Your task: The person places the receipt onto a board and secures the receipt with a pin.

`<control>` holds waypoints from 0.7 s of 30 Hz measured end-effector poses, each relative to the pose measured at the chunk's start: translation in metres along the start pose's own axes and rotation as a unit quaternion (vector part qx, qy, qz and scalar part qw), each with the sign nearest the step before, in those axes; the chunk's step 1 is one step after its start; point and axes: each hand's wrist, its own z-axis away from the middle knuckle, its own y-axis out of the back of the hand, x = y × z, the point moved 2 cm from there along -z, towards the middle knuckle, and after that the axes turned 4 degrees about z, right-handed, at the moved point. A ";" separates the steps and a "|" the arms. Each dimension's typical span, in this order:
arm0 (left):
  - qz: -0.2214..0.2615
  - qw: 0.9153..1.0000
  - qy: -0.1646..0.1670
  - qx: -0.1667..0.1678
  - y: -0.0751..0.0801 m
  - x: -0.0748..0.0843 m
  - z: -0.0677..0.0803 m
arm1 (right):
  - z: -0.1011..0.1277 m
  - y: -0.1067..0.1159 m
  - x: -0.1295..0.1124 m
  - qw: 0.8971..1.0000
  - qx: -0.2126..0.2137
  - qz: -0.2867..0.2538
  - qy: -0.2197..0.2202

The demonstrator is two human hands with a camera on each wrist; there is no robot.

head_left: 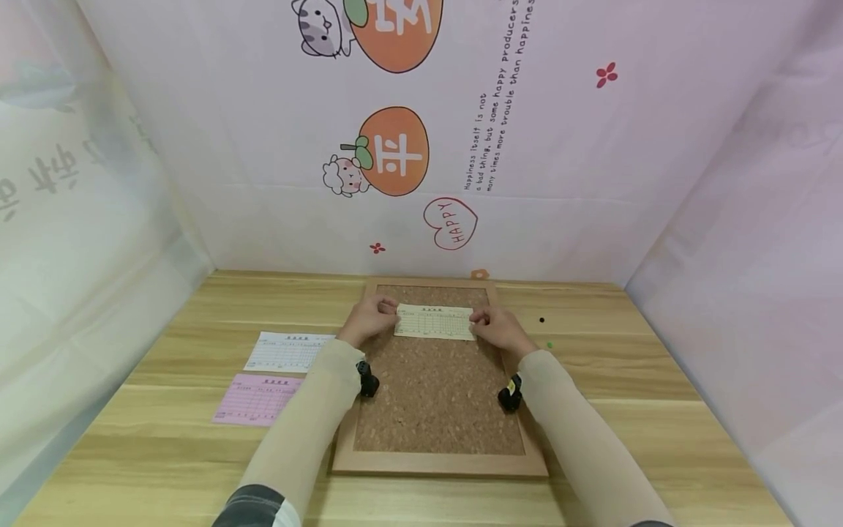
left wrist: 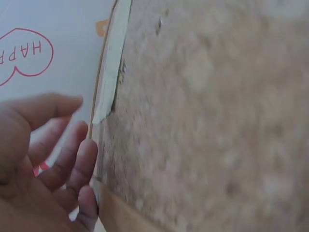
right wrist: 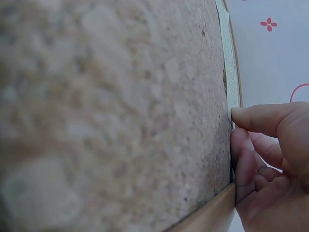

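Left of centre in the head view, a white form (head_left: 287, 352) and a pink form (head_left: 257, 400) are lying flat on the desk (head_left: 165, 439), just beside the cork board (head_left: 437, 395). At mid-frame, your left hand (head_left: 366, 318) is meeting the left end of the pale slip (head_left: 435, 322), which is lying across the upper part of the board; whether those fingers are pinching it cannot be told. Your right hand (head_left: 499, 328) is pinching the slip's right end, probably so that both ends are lying level against the cork. Right of the board, two small dark dots (head_left: 542, 320) are sitting on the desk. The left wrist view is showing relaxed, spread fingers (left wrist: 72, 164) beside the slip's edge (left wrist: 110, 87); the right wrist view is showing a thumb (right wrist: 260, 118) pressing on the paper's edge (right wrist: 231, 82), a detail the head view is too distant to resolve.
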 end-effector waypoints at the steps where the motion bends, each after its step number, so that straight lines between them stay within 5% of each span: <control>1: -0.004 1.000 -0.008 -0.006 0.000 0.000 0.000 | 0.000 0.000 0.000 1.000 -0.001 0.000 -0.001; 9: -0.051 0.996 -0.050 -0.052 0.006 0.001 0.001 | -0.001 0.000 0.004 1.000 -0.007 -0.009 -0.002; 21: -0.192 0.974 -0.079 -0.095 0.009 0.008 -0.005 | 0.000 0.000 0.004 1.000 -0.001 -0.006 0.005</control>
